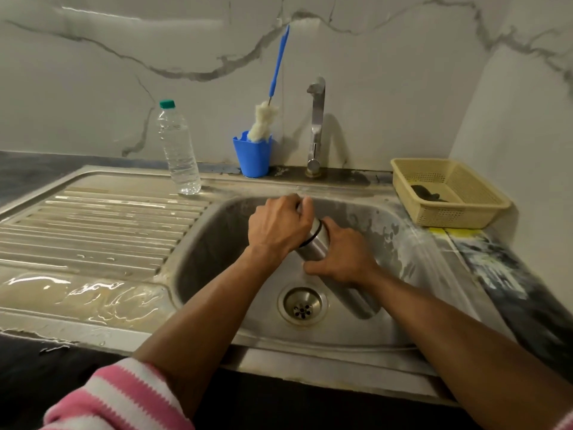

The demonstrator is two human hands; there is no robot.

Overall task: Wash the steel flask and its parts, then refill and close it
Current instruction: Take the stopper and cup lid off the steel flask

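Observation:
The steel flask point(317, 243) is held tilted over the sink basin point(217, 243), its top pointing away from me. My left hand point(277, 228) wraps around the flask's cap end, hiding the cap. My right hand point(341, 259) grips the flask's body just below a dark ring at the neck. The flask's lower part point(356, 297) shows under my right wrist. A clear plastic water bottle point(179, 150) with a green cap stands on the sink's back rim.
A blue cup point(252, 158) holding a blue-handled bottle brush point(263, 122) stands beside the steel tap point(316, 125). A cream plastic basket point(446, 190) with a dark item sits at the right. The ribbed drainboard point(93, 231) is wet. The drain point(302, 305) lies below the flask.

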